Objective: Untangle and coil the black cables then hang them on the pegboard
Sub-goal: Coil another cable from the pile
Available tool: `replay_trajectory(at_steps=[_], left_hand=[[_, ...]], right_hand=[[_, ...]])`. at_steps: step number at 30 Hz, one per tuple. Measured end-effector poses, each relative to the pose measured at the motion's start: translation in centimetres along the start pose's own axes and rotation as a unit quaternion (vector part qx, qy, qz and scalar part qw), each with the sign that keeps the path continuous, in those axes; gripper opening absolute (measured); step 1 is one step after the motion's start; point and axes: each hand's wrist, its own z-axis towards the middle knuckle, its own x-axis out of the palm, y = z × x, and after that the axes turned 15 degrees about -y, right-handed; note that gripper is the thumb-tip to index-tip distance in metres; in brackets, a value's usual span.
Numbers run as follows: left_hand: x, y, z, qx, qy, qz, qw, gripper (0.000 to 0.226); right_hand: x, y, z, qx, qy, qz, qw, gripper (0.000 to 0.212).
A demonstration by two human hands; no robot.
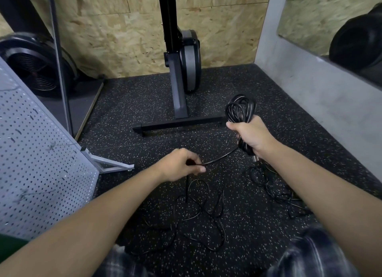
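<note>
Coiling is under way and, by my reading, the task is less than half done. The right hand (252,134) has its fingers curled tight round a bundle of glossy black cable loops (240,107), held upright above the black speckled rubber floor (144,103). The loops stand out above the fist, and more cable hangs below it. From that bundle a single black strand (221,157) runs down and across to the left hand (179,165), which pinches it between thumb and curled fingers. Below that hand the strand drops to the floor.

Still to do, as I judge it:
- A loose black tangle (198,212) sprawls on the floor between the forearms. It seems to be the rest of the cable now being gathered.
- A second black snarl (275,190) lies on the floor just under the right forearm and looks untouched.
- The grey perforated metal pegboard (37,163) stands on its feet at the left, well apart from both hands. No cable shows on the part of it in view, so the hanging is not yet begun.

The count:
- two hands, both gripping cable
- one coil in progress
- two heaps of loose cable on the floor
- one pegboard

How many separate cables make up those heaps I cannot tell, because the strands cross too thickly. Behind stands one dark exercise machine frame (182,74) against the chipboard wall.
</note>
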Motion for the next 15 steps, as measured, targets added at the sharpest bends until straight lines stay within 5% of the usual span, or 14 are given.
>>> replay_trajectory(at_steps=[6, 12, 15], left_hand=[[-1.8, -1.3, 0.2, 0.09, -0.125, -0.034, 0.987, 0.019], [-2.4, -2.5, 0.0, 0.108, -0.214, -0.098, 0.966, 0.021], [-2.7, -3.1, 0.0, 0.091, -0.262, -0.128, 0.952, 0.025]], right_hand=[[-0.7, 1.2, -2.0, -0.108, 0.066, -0.202, 0.971, 0.041], [0.4, 2.1, -3.8, -0.101, 0.22, -0.315, 0.918, 0.13], [0.4, 2.2, -3.9, -0.071, 0.261, -0.358, 0.894, 0.116]])
